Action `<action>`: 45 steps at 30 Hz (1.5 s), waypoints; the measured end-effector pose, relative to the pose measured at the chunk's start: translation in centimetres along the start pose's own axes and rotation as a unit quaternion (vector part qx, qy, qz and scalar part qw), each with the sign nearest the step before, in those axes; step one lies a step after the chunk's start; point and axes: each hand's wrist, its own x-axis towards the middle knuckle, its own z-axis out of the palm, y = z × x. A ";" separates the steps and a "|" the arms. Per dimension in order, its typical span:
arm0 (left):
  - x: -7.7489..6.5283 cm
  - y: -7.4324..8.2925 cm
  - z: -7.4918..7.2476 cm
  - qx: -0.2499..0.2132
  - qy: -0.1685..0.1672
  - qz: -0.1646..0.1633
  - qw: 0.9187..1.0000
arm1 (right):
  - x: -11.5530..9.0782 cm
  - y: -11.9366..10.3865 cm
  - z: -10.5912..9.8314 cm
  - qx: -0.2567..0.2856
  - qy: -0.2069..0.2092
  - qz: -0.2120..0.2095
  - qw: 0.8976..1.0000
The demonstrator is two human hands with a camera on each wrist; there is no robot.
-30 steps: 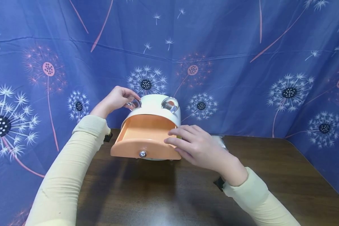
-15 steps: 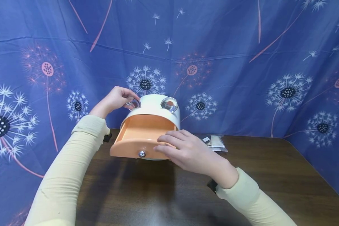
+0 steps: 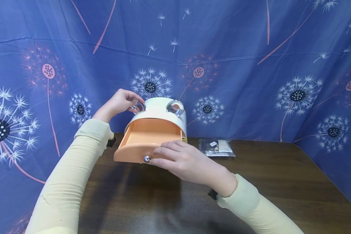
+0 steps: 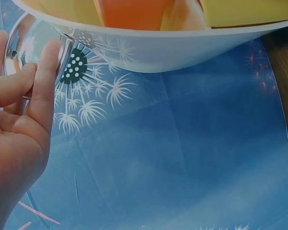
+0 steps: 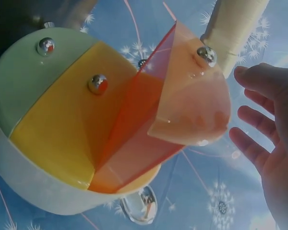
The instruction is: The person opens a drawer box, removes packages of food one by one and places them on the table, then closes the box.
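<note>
A white rounded casing [image 3: 159, 109] has two shiny chrome rings on top and an orange drawer [image 3: 128, 153] pulled out of its upper part. My left hand [image 3: 118, 103] pinches the left chrome ring [image 4: 17, 40] between thumb and fingers. In front of the drawer is my right hand [image 3: 185, 162], its fingertips near the chrome knob [image 3: 147, 159]. Seen from the right wrist, that hand's fingers are spread and loosely bent with nothing between them. Below the orange drawer, a yellow drawer [image 5: 62, 136] and a green drawer [image 5: 26, 81] are closed, each with a chrome knob.
The casing stands on a dark wooden table [image 3: 251, 195], close to a blue curtain [image 3: 242, 97] with a dandelion print. A clear plastic bag [image 3: 222, 148] with small contents lies to the casing's right at the back.
My right hand has moved left and slightly down across the drawer front towards the knob, uncovering the plastic bag behind it. The left hand and the drawer look unmoved.
</note>
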 end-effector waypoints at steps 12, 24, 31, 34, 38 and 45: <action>0.1 0.0 -0.1 0.005 -0.001 0.000 1.000 | 0.5 -0.4 1.1 -0.021 -0.005 -0.014 1.000; 0.1 -0.1 0.0 -0.004 0.003 0.007 1.000 | 0.9 -1.1 2.4 -0.039 -0.002 -0.019 0.999; 0.0 0.0 0.1 0.006 0.004 0.003 1.000 | 1.6 -1.7 2.1 -0.105 0.000 -0.030 0.994; 0.0 0.0 0.1 0.007 0.005 0.001 1.000 | 1.8 -1.9 2.2 -0.134 0.003 -0.037 0.990; -0.1 0.1 0.1 0.008 0.005 -0.001 1.000 | 1.8 -1.9 2.4 -0.158 0.005 -0.041 0.987; -0.2 0.2 0.1 0.010 0.006 -0.001 1.000 | 2.1 -1.9 2.6 -0.186 0.021 -0.045 0.981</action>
